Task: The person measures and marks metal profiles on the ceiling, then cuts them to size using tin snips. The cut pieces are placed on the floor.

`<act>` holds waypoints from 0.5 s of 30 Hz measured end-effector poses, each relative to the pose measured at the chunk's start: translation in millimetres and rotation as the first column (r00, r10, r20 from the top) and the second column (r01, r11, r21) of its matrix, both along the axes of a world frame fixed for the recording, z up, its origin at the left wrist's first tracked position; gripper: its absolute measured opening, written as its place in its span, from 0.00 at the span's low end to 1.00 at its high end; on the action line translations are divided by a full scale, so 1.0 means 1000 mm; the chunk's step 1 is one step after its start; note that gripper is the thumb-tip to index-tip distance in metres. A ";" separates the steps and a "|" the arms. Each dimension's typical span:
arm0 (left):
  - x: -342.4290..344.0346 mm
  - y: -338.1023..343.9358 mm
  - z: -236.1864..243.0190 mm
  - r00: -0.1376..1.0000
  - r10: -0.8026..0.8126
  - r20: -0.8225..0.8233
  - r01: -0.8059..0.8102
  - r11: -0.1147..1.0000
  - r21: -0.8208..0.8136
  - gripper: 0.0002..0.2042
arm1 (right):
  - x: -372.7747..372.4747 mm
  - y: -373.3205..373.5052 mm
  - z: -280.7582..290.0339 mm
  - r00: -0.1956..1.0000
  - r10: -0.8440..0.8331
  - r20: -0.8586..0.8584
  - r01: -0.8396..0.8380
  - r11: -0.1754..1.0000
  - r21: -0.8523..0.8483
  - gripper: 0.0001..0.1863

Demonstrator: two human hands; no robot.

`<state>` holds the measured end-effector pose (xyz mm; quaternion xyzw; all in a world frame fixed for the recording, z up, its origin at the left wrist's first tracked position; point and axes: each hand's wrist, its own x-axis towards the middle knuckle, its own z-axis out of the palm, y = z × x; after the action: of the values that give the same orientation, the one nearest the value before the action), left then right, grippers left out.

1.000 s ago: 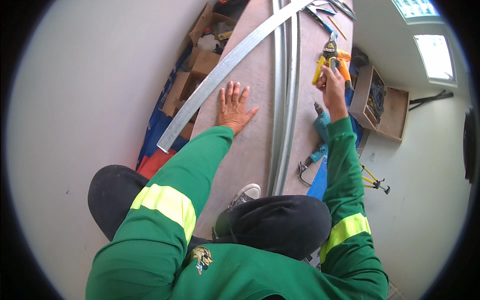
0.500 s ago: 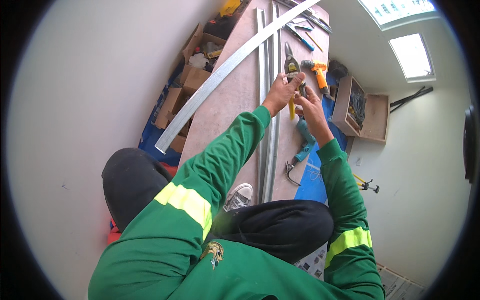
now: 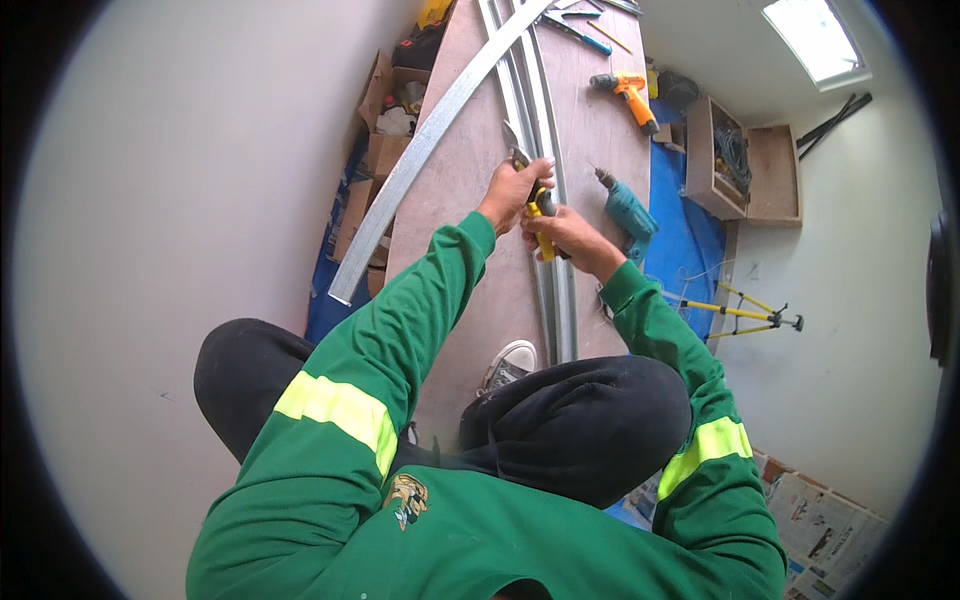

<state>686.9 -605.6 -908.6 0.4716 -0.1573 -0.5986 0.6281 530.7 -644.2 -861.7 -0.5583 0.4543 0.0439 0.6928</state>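
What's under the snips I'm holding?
Long metal channels run beneath the snips and show past both ends, lying on a wooden board. Your left hand and right hand cover the stretch below your grip, so that part can't be seen.

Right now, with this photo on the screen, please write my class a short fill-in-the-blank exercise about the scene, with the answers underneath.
1. The left hand and right hand are closed on snips whose handles are dark and ____.
2. Farther from the person than the teal drill lies another drill, coloured black and ____.
3. An open wooden box stands beyond the board's ____ edge.

Missing words: yellow; orange; right.
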 end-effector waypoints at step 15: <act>-0.008 0.060 -0.068 0.968 -0.215 -0.131 0.240 0.944 0.225 0.22 | -0.026 0.076 -0.072 0.987 -0.159 0.005 0.154 0.960 0.233 0.16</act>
<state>679.0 -546.0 -976.1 0.4905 -0.1044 -0.7055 0.5008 504.4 -568.3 -933.6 -0.4366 0.4805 0.0350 0.7598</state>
